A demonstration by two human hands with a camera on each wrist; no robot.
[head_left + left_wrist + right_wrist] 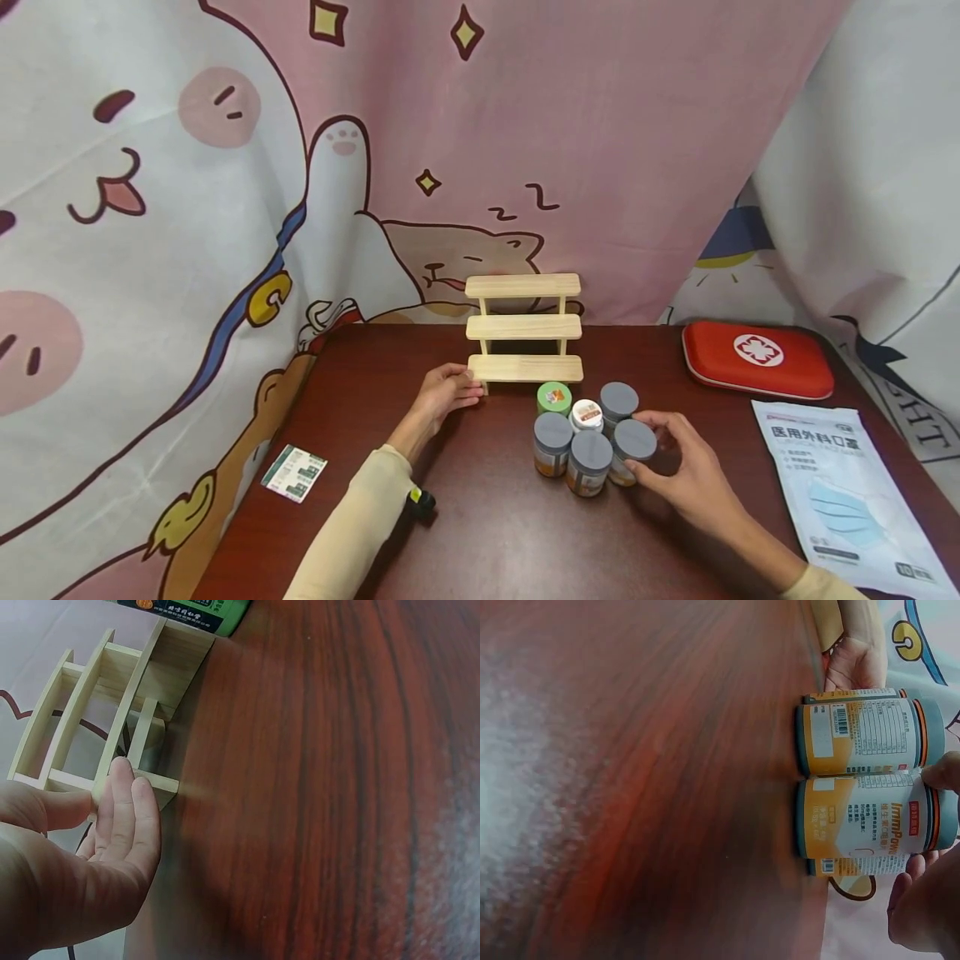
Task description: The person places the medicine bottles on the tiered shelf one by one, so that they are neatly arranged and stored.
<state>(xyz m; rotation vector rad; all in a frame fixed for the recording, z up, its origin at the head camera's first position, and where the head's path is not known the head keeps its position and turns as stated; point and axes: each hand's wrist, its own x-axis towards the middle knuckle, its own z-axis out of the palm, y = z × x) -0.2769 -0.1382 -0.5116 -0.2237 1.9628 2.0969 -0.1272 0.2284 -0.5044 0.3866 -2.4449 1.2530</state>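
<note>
A small three-tier wooden shelf (524,327) stands at the back of the table. My left hand (444,395) holds the left end of its lowest board, thumb on one side and fingers on the other, as the left wrist view also shows. In front of the shelf, several grey-lidded jars (590,452) cluster around a green-lidded bottle (554,398) and a white-capped bottle (587,414). My right hand (693,471) grips the rightmost front jar (634,439) near its lid, between thumb and fingers. Orange and white labels (866,817) show on the upright jars in the right wrist view.
A red first-aid case (757,360) lies at the back right, with a face mask packet (847,492) in front of it. On the left is a small printed card (294,473). A patterned curtain (600,125) hangs behind the table. A small black object (422,505) sits by the left sleeve.
</note>
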